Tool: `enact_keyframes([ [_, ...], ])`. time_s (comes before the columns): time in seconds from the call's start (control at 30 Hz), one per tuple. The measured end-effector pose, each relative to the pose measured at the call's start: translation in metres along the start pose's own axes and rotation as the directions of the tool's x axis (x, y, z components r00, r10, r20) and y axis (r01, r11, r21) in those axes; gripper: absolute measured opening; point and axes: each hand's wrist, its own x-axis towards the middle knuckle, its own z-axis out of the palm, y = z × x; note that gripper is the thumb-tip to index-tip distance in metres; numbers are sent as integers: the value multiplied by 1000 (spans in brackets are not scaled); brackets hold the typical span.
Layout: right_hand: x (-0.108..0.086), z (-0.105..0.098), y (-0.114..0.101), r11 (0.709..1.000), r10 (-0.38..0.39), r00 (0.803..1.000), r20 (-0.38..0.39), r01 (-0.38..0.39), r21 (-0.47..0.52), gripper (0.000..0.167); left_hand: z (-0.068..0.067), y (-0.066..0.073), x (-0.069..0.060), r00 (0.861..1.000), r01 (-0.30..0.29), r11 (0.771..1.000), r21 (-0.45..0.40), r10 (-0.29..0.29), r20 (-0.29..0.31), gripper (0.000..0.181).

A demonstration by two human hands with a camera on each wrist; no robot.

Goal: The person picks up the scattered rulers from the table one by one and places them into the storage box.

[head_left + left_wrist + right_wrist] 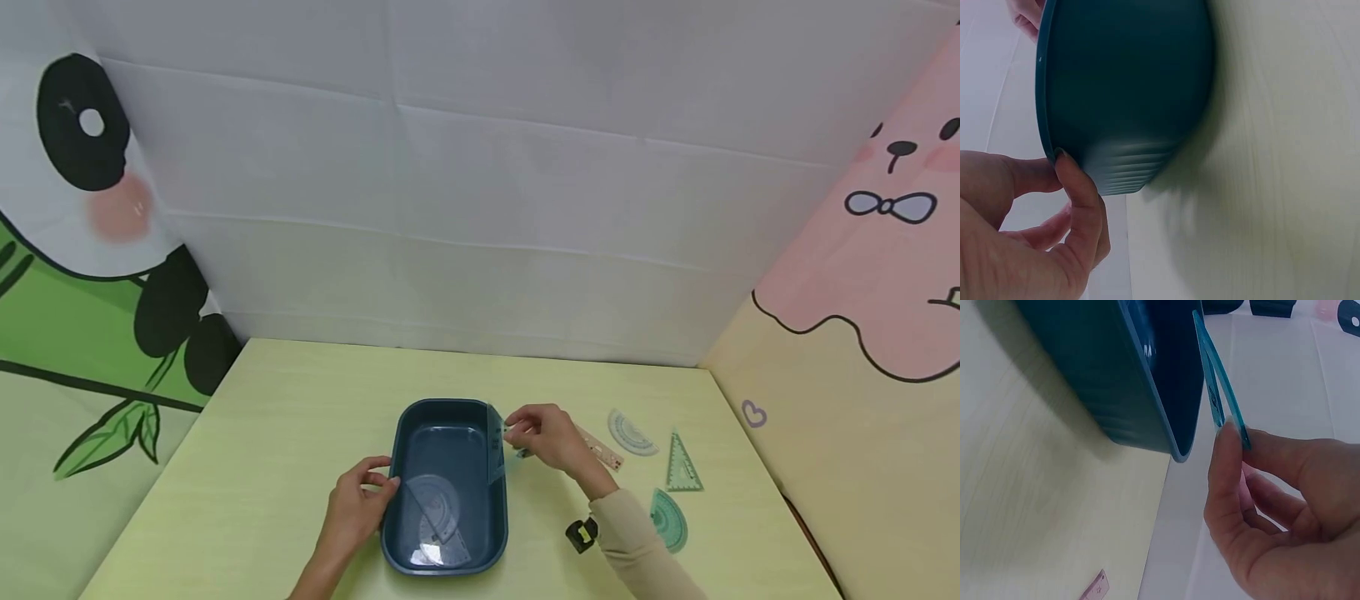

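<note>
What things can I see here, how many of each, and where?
Tray: 1, dark blue, on the table
Clear protractors: 2, colourless, one in the tray, one on the table's right
Clear triangle: 1, colourless, in the tray
Teal piece: 1, see-through teal, in the right hand's grip
Ruler: 1, pinkish, partly behind the right arm
Set square: 1, green, far right
Green protractor: 1, green, beside the sleeve
Unclear object: 1, black, beside the sleeve
Table: 1, pale yellow, underneath
Backdrop: 1, whitish, behind
Cartoon panels: 2, multicoloured, either side
Sleeve: 1, beige, right arm
Left hand: 1, bare, pinching tray rim
Right hand: 1, bare, near tray's right rim
</note>
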Motion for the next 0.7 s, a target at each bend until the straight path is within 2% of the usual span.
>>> enact_keyframes([
  [0.43, 13, 17, -9, 1000, -26, 999, 42, 25, 12, 17, 2, -3, 3, 1000, 8, 1000, -7, -8, 2, 34],
  [0.7, 21, 27, -10, 999, -4, 997, 72, 1, 42, 17, 2, -4, 3, 1000, 18, 1000, -3, -18, 2, 34],
])
